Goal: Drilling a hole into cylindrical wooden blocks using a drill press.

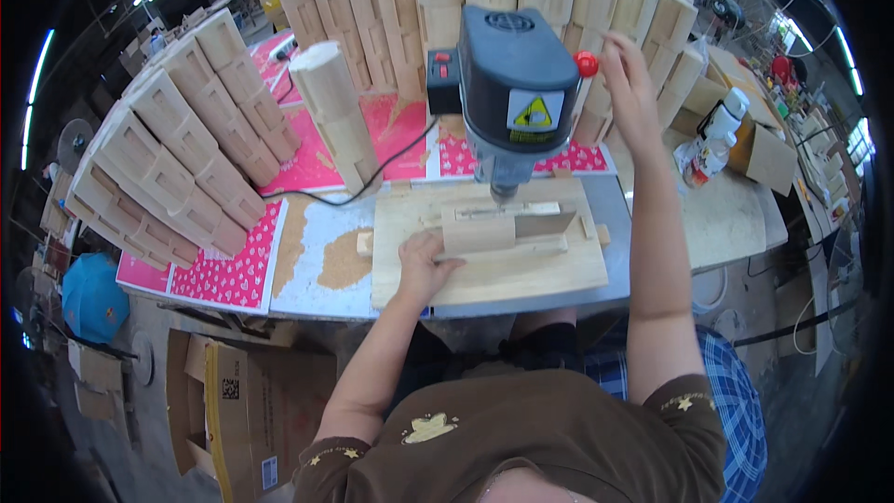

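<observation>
The block (pixel 480 233) lies on a wooden jig board (pixel 494 275) at the front of the bench (pixel 652 224), directly under the chuck of the drill press (pixel 512 84). The left hand (pixel 424 261) rests flat with fingers spread, pressing on the block's left end and on the board; it clamps rather than grips, closed around nothing. The right hand (pixel 626 84) is raised beside the press head, fingers loosely curled by the red knob (pixel 586 63) of the feed lever; whether they actually close on the lever cannot be told from here.

To do this step well, the block should sit hard against the jig's stop strips, so it cannot turn when the bit bites. The left fingers are best kept well away from the bit's line, and the feed slow and even. A sawdust heap (pixel 343 261) lies just left of the board; dust under the block would tilt it. Stacks of shaped wooden posts (pixel 186 149) ring the bench, with one post (pixel 335 112) standing alone near the press.
</observation>
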Action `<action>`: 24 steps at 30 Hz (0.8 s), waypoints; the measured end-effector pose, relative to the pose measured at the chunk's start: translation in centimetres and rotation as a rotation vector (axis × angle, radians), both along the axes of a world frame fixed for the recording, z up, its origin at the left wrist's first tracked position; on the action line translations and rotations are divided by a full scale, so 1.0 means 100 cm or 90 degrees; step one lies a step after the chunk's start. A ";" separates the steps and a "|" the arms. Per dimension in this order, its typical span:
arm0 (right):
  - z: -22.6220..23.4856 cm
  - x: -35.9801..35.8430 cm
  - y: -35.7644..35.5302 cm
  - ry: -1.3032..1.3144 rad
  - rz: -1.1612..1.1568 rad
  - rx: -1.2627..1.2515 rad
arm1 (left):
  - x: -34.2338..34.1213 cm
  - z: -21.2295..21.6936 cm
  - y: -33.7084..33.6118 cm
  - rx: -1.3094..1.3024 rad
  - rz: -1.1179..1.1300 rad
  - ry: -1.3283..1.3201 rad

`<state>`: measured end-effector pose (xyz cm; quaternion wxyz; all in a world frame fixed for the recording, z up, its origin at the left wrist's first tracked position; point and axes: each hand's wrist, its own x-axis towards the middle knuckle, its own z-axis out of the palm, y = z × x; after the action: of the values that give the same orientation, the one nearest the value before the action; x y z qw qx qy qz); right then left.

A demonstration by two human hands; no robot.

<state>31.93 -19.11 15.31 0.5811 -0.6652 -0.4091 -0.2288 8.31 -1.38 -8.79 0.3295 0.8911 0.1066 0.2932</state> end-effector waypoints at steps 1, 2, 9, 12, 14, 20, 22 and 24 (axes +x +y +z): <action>0.014 0.003 0.006 0.037 0.059 -0.057 | 0.003 0.001 0.000 0.018 0.000 -0.021; 0.018 0.008 0.015 0.063 0.028 -0.106 | 0.005 0.000 0.001 0.035 -0.001 -0.041; 0.013 -0.047 -0.009 -0.009 -0.087 -0.124 | 0.007 0.019 -0.003 0.035 0.008 -0.037; -0.010 -0.085 -0.031 0.000 -0.102 -0.168 | 0.007 0.017 -0.005 0.048 0.001 -0.058; -0.033 -0.105 -0.037 -0.008 -0.101 -0.176 | 0.000 0.017 -0.002 0.058 0.022 -0.058; -0.117 -0.108 -0.041 -0.099 -0.102 -0.081 | 0.006 0.001 0.001 -0.002 -0.016 0.009; -0.135 -0.099 -0.031 -0.156 -0.109 -0.053 | 0.011 0.008 -0.002 0.041 -0.010 -0.036; -0.140 -0.097 -0.027 -0.138 -0.098 -0.026 | 0.009 0.010 -0.003 0.084 -0.002 -0.080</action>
<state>22.26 -21.86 1.36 0.5008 -0.6776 -0.4217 -0.3351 9.22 -1.67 -7.78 0.2767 0.8908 0.0650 0.3545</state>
